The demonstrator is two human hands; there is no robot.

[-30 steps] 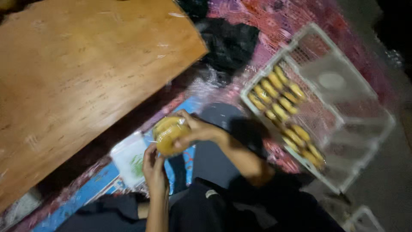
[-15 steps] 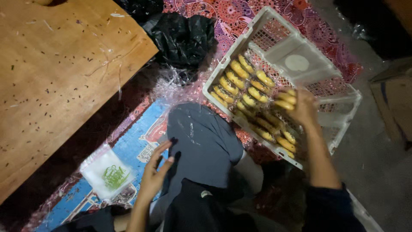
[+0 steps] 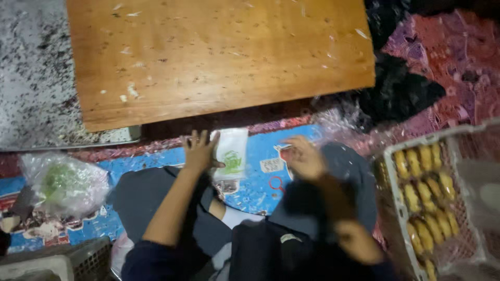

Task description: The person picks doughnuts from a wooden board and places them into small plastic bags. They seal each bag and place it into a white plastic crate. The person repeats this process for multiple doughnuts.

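Down on the blue printed mat (image 3: 260, 182), seen from the head camera, the left hand (image 3: 199, 151) lies with fingers spread, its fingertips resting on the edge of a small clear plastic bag (image 3: 230, 154) with a green print; the hand presses flat on it and has nothing pinched. The bag lies flat just below the edge of the low wooden table (image 3: 219, 57), between the two hands. The right hand (image 3: 304, 158) hovers just beside it, blurred, and I cannot tell whether its fingers are closed on anything. Such a bag looks thin, light and limp, likely slippery; a pinch at its open edge would probably serve best. Off to the right a white plastic crate (image 3: 398, 208) holds rows of yellow pastries (image 3: 427, 187); at the left lies a crumpled bundle of bags (image 3: 62, 184).
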